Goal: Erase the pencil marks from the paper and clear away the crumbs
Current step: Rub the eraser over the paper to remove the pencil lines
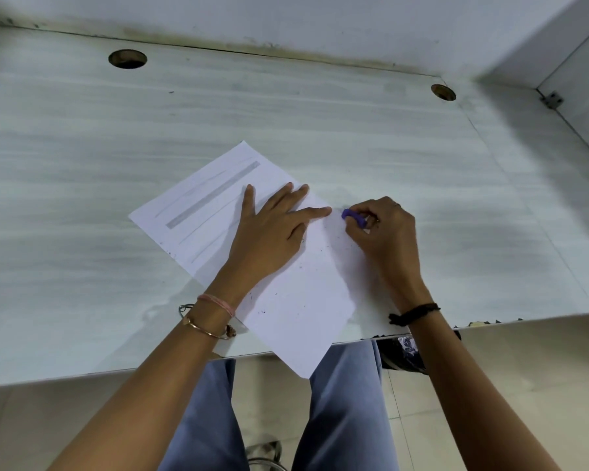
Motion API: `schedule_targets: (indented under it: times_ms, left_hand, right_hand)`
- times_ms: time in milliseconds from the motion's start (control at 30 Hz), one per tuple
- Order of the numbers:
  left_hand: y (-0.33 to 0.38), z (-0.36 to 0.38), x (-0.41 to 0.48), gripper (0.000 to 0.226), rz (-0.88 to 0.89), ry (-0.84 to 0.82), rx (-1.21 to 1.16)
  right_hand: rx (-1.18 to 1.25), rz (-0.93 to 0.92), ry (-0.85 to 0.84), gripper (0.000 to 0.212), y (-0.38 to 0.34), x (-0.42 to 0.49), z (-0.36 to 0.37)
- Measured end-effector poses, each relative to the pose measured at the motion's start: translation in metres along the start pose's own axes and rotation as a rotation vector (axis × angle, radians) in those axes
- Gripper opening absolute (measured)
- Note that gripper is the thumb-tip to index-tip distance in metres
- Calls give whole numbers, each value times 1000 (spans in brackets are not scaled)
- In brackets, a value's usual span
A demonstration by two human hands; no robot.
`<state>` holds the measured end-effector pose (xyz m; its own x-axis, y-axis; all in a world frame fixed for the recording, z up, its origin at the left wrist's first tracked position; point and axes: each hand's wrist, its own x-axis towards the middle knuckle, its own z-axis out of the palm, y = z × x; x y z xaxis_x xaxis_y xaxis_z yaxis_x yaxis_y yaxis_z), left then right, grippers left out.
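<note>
A white rectangular sheet of paper (286, 321) lies slantwise on the pale grey wood-grain desk (82, 171), its near corner hanging over the front edge. The left hand (272, 229) rests flat on the sheet's middle with fingers straight and spread, while the right hand (385, 229) pinches a small purple eraser (352, 216) in curled fingers at the paper's right edge. Grey pencil marks (215, 193), a shaded bar and thin lines, cover the far-left part, and dark eraser crumbs (262, 312) dot the near part
</note>
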<state>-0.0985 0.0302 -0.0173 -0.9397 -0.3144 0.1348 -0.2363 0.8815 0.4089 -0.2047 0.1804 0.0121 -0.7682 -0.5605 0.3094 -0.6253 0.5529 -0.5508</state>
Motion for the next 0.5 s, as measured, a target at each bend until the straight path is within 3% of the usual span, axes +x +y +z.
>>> schedule_targets:
  times_ms: [100, 200, 400, 500]
  left_hand:
    - [0, 0, 0, 45, -5, -1, 5]
    - [-1, 0, 2, 45, 7, -23, 38]
    - [-1, 1, 0, 46, 5, 6, 14]
    - [-1, 0, 1, 46, 2, -15, 31]
  right_hand:
    - [-19, -34, 19, 4, -8, -9, 5]
    - [-26, -148, -64, 5, -20, -26, 12]
    - [-23, 17, -1, 7, 3, 2, -4]
    - [-34, -84, -34, 7, -13, -13, 7]
